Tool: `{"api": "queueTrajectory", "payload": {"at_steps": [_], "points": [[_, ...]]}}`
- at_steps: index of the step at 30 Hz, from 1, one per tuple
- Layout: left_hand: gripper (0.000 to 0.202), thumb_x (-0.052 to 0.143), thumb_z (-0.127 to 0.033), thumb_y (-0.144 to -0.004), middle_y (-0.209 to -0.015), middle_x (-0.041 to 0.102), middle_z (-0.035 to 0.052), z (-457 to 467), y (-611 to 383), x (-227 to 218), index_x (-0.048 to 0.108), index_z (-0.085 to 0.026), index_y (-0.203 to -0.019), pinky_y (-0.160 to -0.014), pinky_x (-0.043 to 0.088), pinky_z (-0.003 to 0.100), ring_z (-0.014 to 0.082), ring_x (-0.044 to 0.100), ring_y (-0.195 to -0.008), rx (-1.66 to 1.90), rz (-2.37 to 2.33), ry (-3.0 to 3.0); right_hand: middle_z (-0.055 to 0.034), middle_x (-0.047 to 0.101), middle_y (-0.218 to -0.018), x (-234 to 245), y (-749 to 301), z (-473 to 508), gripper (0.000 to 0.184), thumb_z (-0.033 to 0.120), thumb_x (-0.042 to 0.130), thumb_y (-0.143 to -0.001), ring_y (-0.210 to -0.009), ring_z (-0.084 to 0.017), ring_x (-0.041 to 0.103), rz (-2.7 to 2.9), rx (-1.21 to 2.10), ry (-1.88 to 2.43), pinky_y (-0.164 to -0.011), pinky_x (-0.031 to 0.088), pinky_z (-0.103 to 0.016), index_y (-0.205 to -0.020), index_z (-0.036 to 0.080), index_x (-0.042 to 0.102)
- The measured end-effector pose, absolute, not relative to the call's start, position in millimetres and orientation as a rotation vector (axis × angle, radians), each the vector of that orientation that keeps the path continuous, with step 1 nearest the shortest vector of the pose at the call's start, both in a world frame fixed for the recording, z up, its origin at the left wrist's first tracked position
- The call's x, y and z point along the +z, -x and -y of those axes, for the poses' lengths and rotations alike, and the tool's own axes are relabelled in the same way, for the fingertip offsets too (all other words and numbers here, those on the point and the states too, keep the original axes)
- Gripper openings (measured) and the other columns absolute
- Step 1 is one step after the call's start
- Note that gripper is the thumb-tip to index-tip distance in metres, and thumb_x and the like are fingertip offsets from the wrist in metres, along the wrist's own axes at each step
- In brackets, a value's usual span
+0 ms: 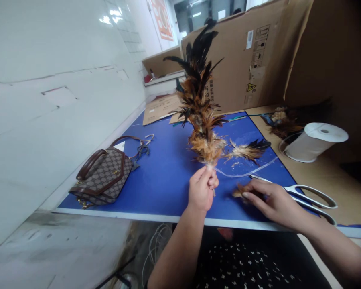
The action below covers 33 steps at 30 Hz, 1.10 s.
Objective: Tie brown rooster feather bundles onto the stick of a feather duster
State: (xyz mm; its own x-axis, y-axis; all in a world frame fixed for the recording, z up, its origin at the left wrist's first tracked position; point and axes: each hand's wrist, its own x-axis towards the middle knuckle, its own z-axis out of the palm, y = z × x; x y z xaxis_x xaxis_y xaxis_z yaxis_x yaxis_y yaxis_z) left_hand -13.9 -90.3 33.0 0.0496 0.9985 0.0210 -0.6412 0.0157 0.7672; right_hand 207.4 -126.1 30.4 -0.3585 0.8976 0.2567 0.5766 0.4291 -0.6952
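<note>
My left hand [202, 188] is closed around the base of a tall bundle of brown and black feathers [200, 100], holding it upright over the blue table top [168, 168]. My right hand [273, 200] rests on the table, its fingers pinching a small tuft of brown feathers [239, 190]. A loose feather cluster [248, 150] lies just behind, beside a clear strip of tape or cord [246, 172]. Large scissors [307, 196] lie under and to the right of my right hand.
A brown patterned handbag [104, 176] sits at the table's left edge by the white wall. A white spool [315, 140] and more feathers [284, 120] lie at the right. Large cardboard boxes [252, 56] stand behind.
</note>
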Motion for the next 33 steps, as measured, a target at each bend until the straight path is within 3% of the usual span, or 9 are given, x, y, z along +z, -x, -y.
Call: {"api": "queueTrajectory", "payload": {"at_steps": [4, 9, 14, 16, 25, 33], "points": [[0.036, 0.076, -0.034, -0.090, -0.066, 0.039, -0.0033, 94, 14, 35, 0.053, -0.013, -0.071, -0.052, 0.021, 0.022, 0.0046, 0.030, -0.056, 1.405, -0.634, -0.738, -0.0019, 0.066, -0.073, 34, -192, 122, 0.038, 0.056, 0.060, -0.097, -0.060, -0.014, 0.054, 1.662, 1.114, 1.248, -0.059, 0.045, -0.027, -0.088, 0.020, 0.066], [0.036, 0.074, -0.033, -0.092, -0.066, 0.038, -0.0033, 93, 20, 37, 0.054, -0.013, -0.070, -0.052, 0.022, 0.022, 0.0050, 0.030, -0.056, 1.430, -0.646, -0.760, -0.0021, 0.065, -0.074, 18, -197, 108, 0.042, 0.059, 0.068, -0.091, -0.063, -0.013, 0.051, 1.597, 1.174, 1.288, -0.061, 0.041, -0.026, -0.085, 0.018, 0.065], [0.036, 0.077, -0.034, -0.089, -0.067, 0.039, -0.0030, 86, 29, 36, 0.054, -0.013, -0.070, -0.052, 0.022, 0.021, 0.0052, 0.030, -0.057, 1.482, -0.656, -0.746, 0.0034, 0.051, -0.054, 14, -206, 99, 0.046, 0.063, 0.065, -0.092, -0.050, -0.010, 0.040, 1.408, 1.325, 1.321, -0.050, 0.027, -0.025, -0.085, 0.018, 0.065], [0.036, 0.077, -0.034, -0.089, -0.068, 0.040, -0.0026, 85, 31, 36, 0.054, -0.013, -0.070, -0.051, 0.023, 0.021, 0.0050, 0.030, -0.057, 1.497, -0.665, -0.741, 0.0033, 0.051, -0.054, 15, -207, 97, 0.045, 0.061, 0.066, -0.093, -0.049, -0.009, 0.040, 1.312, 1.358, 1.268, -0.050, 0.027, -0.025, -0.085, 0.017, 0.065], [0.031, 0.079, -0.037, -0.087, -0.069, 0.042, -0.0030, 89, 23, 31, 0.068, -0.009, -0.095, -0.051, 0.021, 0.021, 0.0047, 0.029, -0.057, 1.387, -0.644, -0.697, 0.0029, 0.053, -0.053, 37, -192, 71, 0.040, 0.057, 0.075, -0.087, -0.046, -0.011, 0.044, 1.132, 1.103, 1.155, -0.046, 0.031, -0.025, -0.083, 0.019, 0.062], [0.037, 0.077, -0.040, -0.089, -0.070, 0.045, -0.0007, 94, 14, 28, 0.058, -0.012, -0.075, -0.052, 0.020, 0.022, 0.0041, 0.031, -0.057, 1.295, -0.600, -0.734, 0.0024, 0.053, -0.054, 61, -157, 62, 0.041, 0.060, 0.072, -0.088, -0.047, -0.011, 0.044, 1.201, 0.856, 1.148, -0.045, 0.033, -0.025, -0.085, 0.021, 0.062]]}}
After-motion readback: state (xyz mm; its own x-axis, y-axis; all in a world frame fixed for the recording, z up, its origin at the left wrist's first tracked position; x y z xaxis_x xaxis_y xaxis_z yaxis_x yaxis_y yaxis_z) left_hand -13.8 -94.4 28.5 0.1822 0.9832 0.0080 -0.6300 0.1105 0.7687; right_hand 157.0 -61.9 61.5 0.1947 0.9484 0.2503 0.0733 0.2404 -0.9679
